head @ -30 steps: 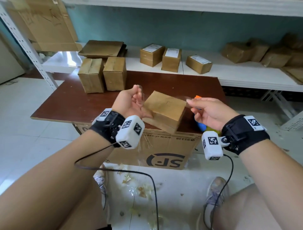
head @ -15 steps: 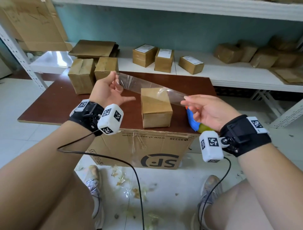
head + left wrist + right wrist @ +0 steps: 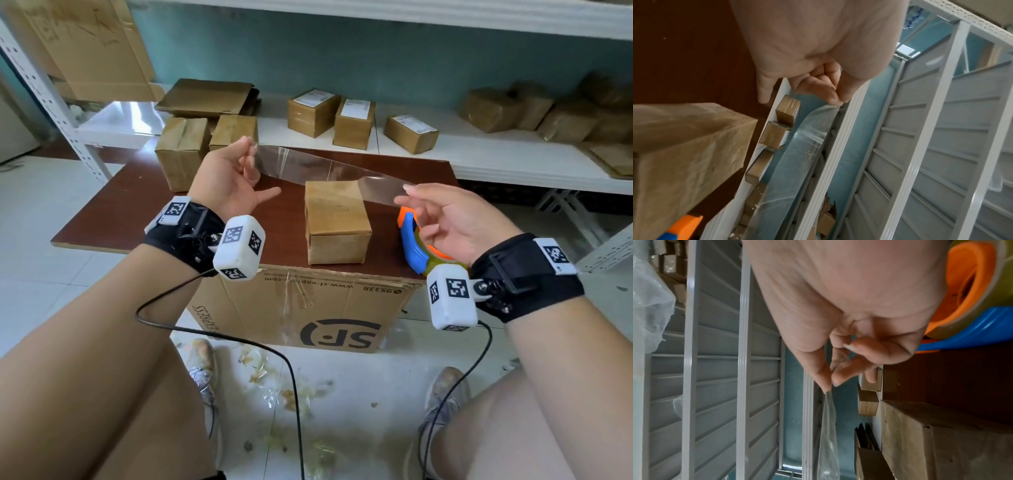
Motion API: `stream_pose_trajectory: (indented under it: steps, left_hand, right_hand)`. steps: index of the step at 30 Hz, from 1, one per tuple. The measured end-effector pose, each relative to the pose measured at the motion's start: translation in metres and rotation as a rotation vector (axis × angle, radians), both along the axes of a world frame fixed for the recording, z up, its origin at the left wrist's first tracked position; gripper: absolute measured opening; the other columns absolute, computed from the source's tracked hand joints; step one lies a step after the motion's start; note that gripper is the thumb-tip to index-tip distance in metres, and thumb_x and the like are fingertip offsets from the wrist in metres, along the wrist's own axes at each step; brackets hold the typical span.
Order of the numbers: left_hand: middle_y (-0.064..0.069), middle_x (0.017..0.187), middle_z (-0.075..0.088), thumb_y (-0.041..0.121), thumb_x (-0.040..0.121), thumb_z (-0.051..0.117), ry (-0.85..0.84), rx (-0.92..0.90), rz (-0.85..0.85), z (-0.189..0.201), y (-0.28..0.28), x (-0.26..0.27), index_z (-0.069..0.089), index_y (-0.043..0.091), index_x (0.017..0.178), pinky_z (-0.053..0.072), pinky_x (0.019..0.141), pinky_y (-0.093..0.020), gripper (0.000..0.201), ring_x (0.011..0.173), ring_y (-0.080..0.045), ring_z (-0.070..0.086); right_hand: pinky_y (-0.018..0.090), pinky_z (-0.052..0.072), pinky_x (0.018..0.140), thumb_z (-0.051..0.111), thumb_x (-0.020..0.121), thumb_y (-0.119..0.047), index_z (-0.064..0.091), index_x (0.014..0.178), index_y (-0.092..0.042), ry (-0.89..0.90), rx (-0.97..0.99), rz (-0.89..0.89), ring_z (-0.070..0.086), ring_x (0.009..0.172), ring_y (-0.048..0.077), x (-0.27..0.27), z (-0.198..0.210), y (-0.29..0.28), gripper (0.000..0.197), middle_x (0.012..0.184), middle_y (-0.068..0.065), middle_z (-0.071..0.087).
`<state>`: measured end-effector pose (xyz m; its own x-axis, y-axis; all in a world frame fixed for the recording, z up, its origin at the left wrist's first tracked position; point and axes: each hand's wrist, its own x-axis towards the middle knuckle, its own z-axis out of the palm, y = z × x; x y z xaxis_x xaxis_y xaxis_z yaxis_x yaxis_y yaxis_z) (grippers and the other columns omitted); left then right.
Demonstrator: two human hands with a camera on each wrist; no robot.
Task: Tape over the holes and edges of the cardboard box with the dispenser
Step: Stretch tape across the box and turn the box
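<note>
The left hand and right hand each pinch an end of a clear tape strip, stretched above the cardboard box at the table's near edge. The dispenser lies right of it. The strip looks light, limp, sticky — best held by the ends.

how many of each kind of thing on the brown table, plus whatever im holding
cardboard boxes: 3, the middle box and two back-left boxes
tape dispenser: 1
tape strip, pinched between left hand and right hand: 1
total: 5
</note>
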<state>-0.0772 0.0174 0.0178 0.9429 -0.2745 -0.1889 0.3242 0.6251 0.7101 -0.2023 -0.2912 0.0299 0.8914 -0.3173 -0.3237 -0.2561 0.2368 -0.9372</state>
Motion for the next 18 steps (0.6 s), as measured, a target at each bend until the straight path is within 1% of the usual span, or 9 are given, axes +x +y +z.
stream_pose_trajectory:
  steps: [1,3,5,8,10,12,14,16,18]
  left_hand:
    - [0.013,0.072,0.063,0.020,0.105,0.065,0.013,-0.039,-0.004,-0.001,-0.001,0.000,0.069,0.019,0.091,0.039,0.116,-0.071,0.014,0.065,-0.001,0.060]
    - [0.009,0.071,0.064,0.016,0.103,0.066,0.039,-0.123,0.003,-0.001,-0.002,0.002,0.069,0.016,0.090,0.047,0.110,-0.068,0.013,0.063,-0.003,0.060]
    - [0.006,0.070,0.063,0.012,0.103,0.066,0.049,-0.151,0.030,0.001,-0.003,0.005,0.067,0.013,0.092,0.057,0.103,-0.060,0.011,0.061,-0.004,0.059]
    - [0.004,0.077,0.064,0.011,0.104,0.066,0.001,0.015,0.067,0.005,-0.002,0.013,0.066,0.012,0.099,0.062,0.094,-0.038,0.005,0.063,-0.004,0.061]
    - [0.007,0.078,0.062,0.014,0.105,0.062,-0.089,0.186,0.051,0.005,-0.002,0.020,0.065,0.017,0.099,0.058,0.091,-0.031,0.007,0.066,-0.002,0.059]
    - [0.011,0.077,0.060,0.015,0.104,0.061,-0.127,0.248,0.040,0.003,-0.005,0.027,0.065,0.021,0.097,0.051,0.100,-0.032,0.010,0.067,-0.001,0.056]
    - [0.009,0.078,0.063,0.013,0.102,0.064,-0.093,0.161,0.043,-0.003,-0.008,0.034,0.067,0.019,0.096,0.040,0.106,-0.026,0.009,0.069,-0.001,0.057]
    - [0.010,0.078,0.066,0.014,0.101,0.068,-0.036,0.017,0.022,-0.011,-0.014,0.042,0.071,0.018,0.092,0.033,0.116,-0.026,0.011,0.070,-0.002,0.059]
    - [0.014,0.074,0.064,0.021,0.103,0.065,-0.007,-0.026,0.011,-0.020,-0.021,0.050,0.074,0.023,0.081,0.033,0.120,-0.031,0.024,0.065,0.000,0.058]
  right_hand:
    - [0.012,0.032,0.044,0.080,0.093,-0.018,0.070,0.097,-0.018,0.003,0.038,0.001,0.057,0.058,0.001,0.000,0.001,0.000,0.011,0.122,0.012,0.078]
    - [0.010,0.031,0.045,0.079,0.094,-0.018,0.067,0.096,-0.019,0.011,0.123,0.013,0.056,0.056,0.000,0.001,0.005,0.001,0.012,0.120,0.010,0.079]
    - [0.009,0.031,0.046,0.077,0.094,-0.017,0.065,0.092,-0.020,0.010,0.157,0.029,0.056,0.056,-0.001,0.001,0.008,0.000,0.013,0.112,0.005,0.081]
    - [0.011,0.034,0.047,0.081,0.091,-0.015,0.072,0.090,-0.016,-0.025,0.078,0.004,0.058,0.060,0.001,0.002,0.012,-0.004,0.008,0.088,0.000,0.073]
    - [0.012,0.034,0.046,0.084,0.086,-0.014,0.076,0.092,-0.014,-0.018,0.041,-0.020,0.059,0.061,0.001,0.001,0.011,-0.005,0.010,0.083,-0.002,0.070]
    - [0.011,0.034,0.043,0.085,0.079,-0.016,0.075,0.097,-0.011,0.040,0.069,-0.026,0.059,0.058,0.001,-0.002,0.008,-0.003,0.021,0.090,0.002,0.073]
    - [0.010,0.034,0.040,0.083,0.077,-0.015,0.069,0.107,-0.007,0.117,0.177,-0.020,0.058,0.055,0.000,-0.006,0.006,0.003,0.035,0.110,0.012,0.074]
    - [0.011,0.035,0.039,0.081,0.078,-0.010,0.063,0.119,-0.007,0.189,0.313,-0.022,0.057,0.053,0.000,-0.009,0.006,0.009,0.044,0.124,0.028,0.067]
    - [0.013,0.038,0.040,0.080,0.074,-0.005,0.063,0.122,-0.008,0.249,0.421,-0.001,0.056,0.053,0.001,-0.011,0.010,0.017,0.050,0.131,0.039,0.058]
